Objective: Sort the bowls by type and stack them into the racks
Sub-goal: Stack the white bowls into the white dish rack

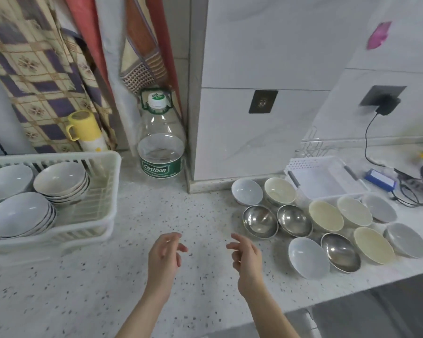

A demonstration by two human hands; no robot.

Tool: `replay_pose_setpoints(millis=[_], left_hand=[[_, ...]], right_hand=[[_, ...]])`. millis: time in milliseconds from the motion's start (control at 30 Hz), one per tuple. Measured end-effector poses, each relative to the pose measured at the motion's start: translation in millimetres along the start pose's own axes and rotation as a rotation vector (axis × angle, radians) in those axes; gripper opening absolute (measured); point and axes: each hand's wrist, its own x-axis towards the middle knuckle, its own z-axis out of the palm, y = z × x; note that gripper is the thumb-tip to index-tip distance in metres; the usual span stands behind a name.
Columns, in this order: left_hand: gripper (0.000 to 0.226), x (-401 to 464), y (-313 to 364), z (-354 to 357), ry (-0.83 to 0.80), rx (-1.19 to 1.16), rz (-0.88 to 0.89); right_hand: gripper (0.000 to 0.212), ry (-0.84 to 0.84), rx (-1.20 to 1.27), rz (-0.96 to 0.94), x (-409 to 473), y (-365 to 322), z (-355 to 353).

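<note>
We see a pale speckled countertop (156, 211) filling the lower frame. At left on it sits a white dish rack (103, 191); at upper centre stands a clear water bottle (160, 152). At right lie loose bowls: white (246, 191), cream (325, 215), steel (259, 221) and grey (406, 239), with a white basket (325, 178) behind them and a blue box (380, 179) at far right.

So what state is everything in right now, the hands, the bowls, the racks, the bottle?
Left hand: open, empty, above the counter.
Right hand: open, empty, above the counter.
Left rack: holds three stacks of pale bowls.
Right rack: empty.
Steel bowls: three, loose on the counter, upright.
Cream bowls: four, loose, unstacked.
Pale grey bowls: four, loose, unstacked.
Water bottle: capped, upright, nearly empty.
Charger: plugged into the wall socket.
</note>
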Motion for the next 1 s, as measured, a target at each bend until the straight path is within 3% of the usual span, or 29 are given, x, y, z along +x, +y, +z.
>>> replay_pose_setpoints(millis=[200, 333, 700, 800, 1000], left_hand=[[0.015, -35.2, -28.8, 51.9, -0.307, 0.193, -0.092], [0.015, -55.8, -42.3, 66.5, -0.390, 0.266, -0.135], [0.013, -48.0, -55.1, 121.9, -0.287, 0.276, -0.239], [0.012, -31.3, -54.4, 148.1, -0.244, 0.222, -0.280], [0.011, 14.0, -46.5, 191.1, -0.081, 0.161, -0.260]], right_hand=[[0.019, 0.288, 0.139, 0.017, -8.1, 17.8, -80.4], [0.022, 0.457, 0.115, 0.098, -13.6, 29.4, -123.3], [0.033, 0.446, 0.061, 0.193, 36.7, 21.8, -174.3], [0.031, 0.394, 0.034, 0.171, 47.8, 22.8, -182.7], [0.020, 0.460, -0.025, 0.139, 55.9, 8.4, -192.6]])
